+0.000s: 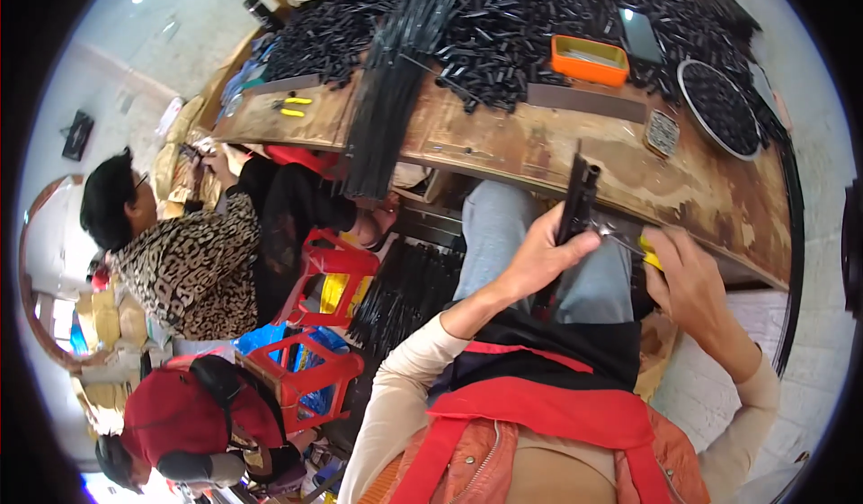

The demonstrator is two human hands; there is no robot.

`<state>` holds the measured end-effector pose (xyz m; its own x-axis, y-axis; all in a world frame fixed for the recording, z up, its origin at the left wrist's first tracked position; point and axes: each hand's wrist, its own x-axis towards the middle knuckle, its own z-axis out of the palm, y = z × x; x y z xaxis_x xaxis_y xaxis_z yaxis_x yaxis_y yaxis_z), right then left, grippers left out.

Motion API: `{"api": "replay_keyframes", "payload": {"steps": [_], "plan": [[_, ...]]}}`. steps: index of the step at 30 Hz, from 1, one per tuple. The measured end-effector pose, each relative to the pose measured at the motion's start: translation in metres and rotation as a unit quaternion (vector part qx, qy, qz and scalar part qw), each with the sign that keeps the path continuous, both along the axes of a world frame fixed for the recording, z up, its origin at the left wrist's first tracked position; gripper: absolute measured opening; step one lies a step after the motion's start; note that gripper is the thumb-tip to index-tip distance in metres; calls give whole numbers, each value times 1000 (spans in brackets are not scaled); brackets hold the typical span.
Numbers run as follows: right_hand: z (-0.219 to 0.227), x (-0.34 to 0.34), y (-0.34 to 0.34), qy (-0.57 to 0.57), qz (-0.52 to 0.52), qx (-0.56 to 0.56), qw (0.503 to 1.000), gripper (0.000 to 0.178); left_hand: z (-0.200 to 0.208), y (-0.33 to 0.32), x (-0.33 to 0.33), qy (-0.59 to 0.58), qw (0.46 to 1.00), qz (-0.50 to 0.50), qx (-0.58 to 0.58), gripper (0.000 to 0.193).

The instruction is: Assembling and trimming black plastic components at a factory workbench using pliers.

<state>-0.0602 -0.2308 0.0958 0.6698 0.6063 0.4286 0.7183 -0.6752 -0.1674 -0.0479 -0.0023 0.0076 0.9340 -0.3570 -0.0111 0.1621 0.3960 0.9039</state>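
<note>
My left hand (539, 257) is closed around a black tubular part (578, 200), which it holds upright above my lap, just off the table's near edge. Yellow-handled pliers (649, 252) are gripped in my right hand (692, 275), and their metal jaws reach toward the lower part of the black piece near my left thumb. Whether the jaws touch it I cannot tell. Beyond my hands, a small tin (662, 133) of tiny metal pieces sits on the wooden table (503, 140).
A heap of small black pieces (521, 18) covers the table's far side. A bundle of long black rods (387, 108) overhangs the near edge. An orange box (593, 76), phone (640, 35) and round tray (739, 153) lie right. Co-workers (189, 261) sit left, near red stools (310, 374).
</note>
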Motion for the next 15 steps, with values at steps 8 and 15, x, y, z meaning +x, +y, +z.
{"api": "replay_keyframes", "payload": {"steps": [8, 15], "plan": [[-9, -24, 7, 552, -51, 177, 813, 45, 7, 12, 2, -25, 994, -109, -14, 61], [0, -3, 3, 311, -2, 89, 946, 46, 23, 16, -1, -7, 996, -52, 69, 52]]}}
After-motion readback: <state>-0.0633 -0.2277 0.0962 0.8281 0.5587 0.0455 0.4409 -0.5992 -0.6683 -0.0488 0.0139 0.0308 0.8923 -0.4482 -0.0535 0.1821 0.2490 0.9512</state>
